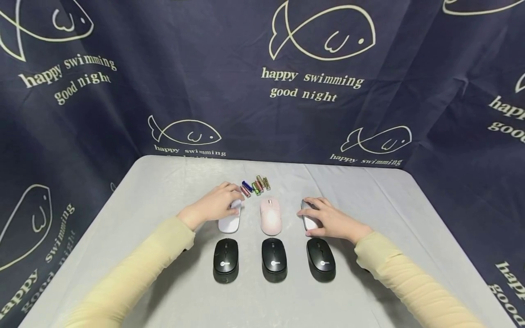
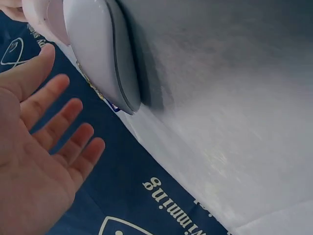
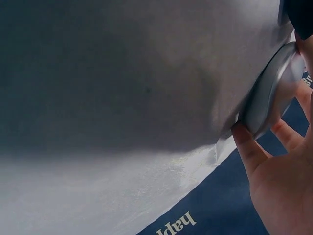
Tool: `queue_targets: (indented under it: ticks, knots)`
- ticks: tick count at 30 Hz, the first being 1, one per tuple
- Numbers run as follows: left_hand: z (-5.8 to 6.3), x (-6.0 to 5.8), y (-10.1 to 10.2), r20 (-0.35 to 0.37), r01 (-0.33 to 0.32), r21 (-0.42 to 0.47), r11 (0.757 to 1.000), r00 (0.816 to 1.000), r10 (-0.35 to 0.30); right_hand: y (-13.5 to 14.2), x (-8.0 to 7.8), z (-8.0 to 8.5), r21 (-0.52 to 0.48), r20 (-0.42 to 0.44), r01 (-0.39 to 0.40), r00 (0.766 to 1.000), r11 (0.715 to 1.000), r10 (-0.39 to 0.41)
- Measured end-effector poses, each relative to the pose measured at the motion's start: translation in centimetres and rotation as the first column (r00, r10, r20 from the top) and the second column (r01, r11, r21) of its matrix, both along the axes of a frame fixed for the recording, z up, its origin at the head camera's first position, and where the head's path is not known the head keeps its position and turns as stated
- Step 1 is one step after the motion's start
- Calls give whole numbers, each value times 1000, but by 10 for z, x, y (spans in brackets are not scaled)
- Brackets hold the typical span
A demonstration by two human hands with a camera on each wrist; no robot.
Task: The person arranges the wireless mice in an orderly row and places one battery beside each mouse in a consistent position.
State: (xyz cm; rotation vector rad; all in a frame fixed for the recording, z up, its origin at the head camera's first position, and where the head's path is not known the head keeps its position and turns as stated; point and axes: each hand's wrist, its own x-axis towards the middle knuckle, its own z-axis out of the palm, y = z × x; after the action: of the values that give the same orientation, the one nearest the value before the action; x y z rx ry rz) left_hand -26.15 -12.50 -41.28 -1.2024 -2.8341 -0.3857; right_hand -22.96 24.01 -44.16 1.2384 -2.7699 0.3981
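My left hand hovers over a white computer mouse on the left, its fingers spread loosely. In the left wrist view a gap shows between that hand and the white mouse. On the right, my right hand holds a silver-grey mouse by its edges. Its fingertips lie along the mouse's sides in the right wrist view, where the silver-grey mouse looks tilted. Between the hands sits a pink mouse with a scroll wheel.
Three black mice stand in a row nearer the person: left black mouse, middle black mouse, right black mouse. Several small batteries lie behind the pink mouse. A dark blue curtain surrounds the pale table.
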Motion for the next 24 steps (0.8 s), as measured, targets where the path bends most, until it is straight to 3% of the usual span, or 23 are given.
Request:
queue_targets:
  ticks: [6,17,24]
  knots:
    - [-6,-14,9,24,-77,13,997,997,76,0,0,0,16,14,4,1000,1000,-4]
    - [-9,-31,26,40,-174,-53,983,984,176,3,-2,-2,10,23,6,1000,1000,-6]
    - [-14,-42,36,34,-304,-100,947,950,309,4,-2,-2,5,29,3,1000,1000,-3]
